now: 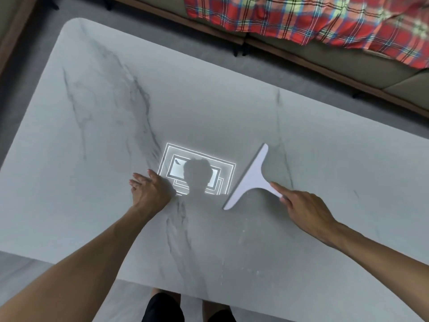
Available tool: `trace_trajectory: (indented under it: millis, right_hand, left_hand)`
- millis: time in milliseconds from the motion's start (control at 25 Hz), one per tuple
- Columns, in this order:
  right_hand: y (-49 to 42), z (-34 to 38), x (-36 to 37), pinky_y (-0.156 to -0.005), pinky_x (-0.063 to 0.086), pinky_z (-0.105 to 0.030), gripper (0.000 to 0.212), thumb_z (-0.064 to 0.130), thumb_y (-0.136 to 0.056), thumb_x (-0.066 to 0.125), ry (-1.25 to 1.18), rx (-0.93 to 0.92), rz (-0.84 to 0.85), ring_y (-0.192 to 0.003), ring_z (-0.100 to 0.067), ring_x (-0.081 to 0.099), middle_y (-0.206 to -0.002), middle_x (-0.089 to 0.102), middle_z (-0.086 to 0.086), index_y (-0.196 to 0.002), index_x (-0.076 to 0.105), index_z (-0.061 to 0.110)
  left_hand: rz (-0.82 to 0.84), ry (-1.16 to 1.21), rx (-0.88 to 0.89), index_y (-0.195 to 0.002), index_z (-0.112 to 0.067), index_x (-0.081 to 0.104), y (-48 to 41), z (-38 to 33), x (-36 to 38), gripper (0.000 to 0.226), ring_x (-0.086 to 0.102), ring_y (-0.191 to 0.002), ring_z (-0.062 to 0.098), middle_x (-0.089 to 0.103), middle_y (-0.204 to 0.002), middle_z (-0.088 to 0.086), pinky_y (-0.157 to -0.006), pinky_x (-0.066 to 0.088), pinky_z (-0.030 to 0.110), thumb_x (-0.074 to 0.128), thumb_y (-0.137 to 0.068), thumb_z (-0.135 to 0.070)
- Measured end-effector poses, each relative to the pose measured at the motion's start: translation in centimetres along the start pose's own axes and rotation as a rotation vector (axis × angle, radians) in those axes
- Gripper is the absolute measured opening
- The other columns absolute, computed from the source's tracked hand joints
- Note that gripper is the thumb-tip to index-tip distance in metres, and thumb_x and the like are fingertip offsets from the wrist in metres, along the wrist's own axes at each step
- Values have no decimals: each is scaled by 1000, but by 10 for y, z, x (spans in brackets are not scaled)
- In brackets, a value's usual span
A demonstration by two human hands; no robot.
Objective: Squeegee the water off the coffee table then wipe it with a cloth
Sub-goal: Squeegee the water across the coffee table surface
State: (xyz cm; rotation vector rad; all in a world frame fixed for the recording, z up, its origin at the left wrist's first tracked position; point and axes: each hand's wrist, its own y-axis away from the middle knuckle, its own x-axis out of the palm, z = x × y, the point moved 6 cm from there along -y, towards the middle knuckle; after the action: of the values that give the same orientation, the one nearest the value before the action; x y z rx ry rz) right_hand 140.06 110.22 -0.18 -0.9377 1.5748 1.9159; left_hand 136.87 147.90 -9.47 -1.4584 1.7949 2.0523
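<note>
A white T-shaped squeegee [249,178] lies flat on the grey marble coffee table [209,101], its blade running diagonally from upper right to lower left. My right hand [304,208] reaches from the right with fingers extended, the fingertips touching the end of the squeegee's handle. My left hand [149,190] rests palm-down on the table to the left, fingers relaxed and holding nothing. A few faint water droplets [243,231] show on the tabletop near the front. No cloth is in view.
A bright reflection of a ceiling light [197,171] shines on the table between my hands. A sofa with a red plaid blanket [325,19] stands beyond the far edge. My knees [185,307] are at the near edge.
</note>
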Motion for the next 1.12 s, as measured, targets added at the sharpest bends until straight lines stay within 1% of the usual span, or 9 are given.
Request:
trace_trajectory:
  millis: [80, 240, 440, 520, 600, 720, 840, 1000, 1120]
  right_hand:
    - [9, -8, -8, -69, 47, -33, 50, 28, -102, 40, -11, 7, 13, -88, -30, 66, -100, 72, -7, -148, 31, 45]
    - [-59, 16, -64, -89, 49, -39, 43, 30, -101, 42, -299, 35, -198, -108, -36, 64, -124, 67, -11, -143, 43, 34]
    - [-198, 105, -124, -72, 52, -44, 38, 39, -91, 25, -697, 225, -270, -87, -35, 61, -106, 61, -11, -118, 51, 35]
    - [-227, 141, -129, -72, 54, -48, 43, 26, -92, 27, -755, 307, -265, -98, -37, 63, -117, 59, -13, -130, 47, 32]
    - [-231, 173, -122, -83, 52, -47, 53, 18, -94, 30, -665, 309, -264, -111, -39, 58, -127, 57, -16, -145, 35, 29]
    - [-200, 211, -87, -90, 46, -44, 52, 21, -98, 32, -403, 39, -254, -111, -43, 57, -123, 61, -22, -149, 29, 31]
    - [-143, 219, -36, -79, 48, -43, 50, 24, -99, 36, -231, -250, -152, -95, -42, 63, -106, 68, -23, -147, 33, 37]
    - [-69, 161, 1, -75, 47, -38, 51, 24, -101, 40, -130, -318, -44, -96, -36, 62, -110, 69, -8, -148, 31, 43]
    - [-30, 98, 10, -69, 42, -33, 54, 19, -100, 45, -86, -286, -30, -94, -31, 65, -113, 68, 2, -145, 34, 48]
  left_hand:
    - [-8, -14, 7, -149, 6, 12, 0, 1, -1, 63, 12, -137, 62, 7, -146, 48, -114, 20, 58, 32, -95, -21]
    - [26, 4, 6, -149, 5, 10, 4, 0, -4, 66, 10, -137, 61, 5, -147, 47, -114, 21, 56, 35, -95, -22]
    - [0, -12, 33, -148, 7, 10, -1, 6, -3, 67, 11, -136, 63, 9, -143, 51, -115, 19, 55, 35, -93, -21]
    - [6, 24, 45, -147, 5, 15, -5, 12, -1, 66, 15, -136, 62, 13, -144, 49, -114, 21, 53, 40, -91, -19]
    - [-61, 116, 42, -137, 2, 34, -3, 19, -11, 52, 36, -129, 55, 35, -140, 40, -105, 34, 48, 42, -89, -17]
    - [-221, 314, -40, -122, -4, 44, 11, 36, -36, 34, 58, -103, 43, 61, -110, 22, -84, 41, 39, 38, -89, -6]
    - [-293, 541, -122, -127, -8, 44, 15, 56, -46, 40, 59, -104, 37, 63, -117, 16, -79, 45, 35, 40, -88, -4]
    - [-251, 504, -84, -133, -10, 42, 15, 43, -45, 48, 55, -115, 34, 58, -127, 14, -85, 41, 33, 45, -85, -2]
    - [-221, 409, 42, -131, -8, 45, 28, 13, -33, 40, 53, -117, 35, 57, -128, 15, -92, 42, 35, 43, -91, -7]
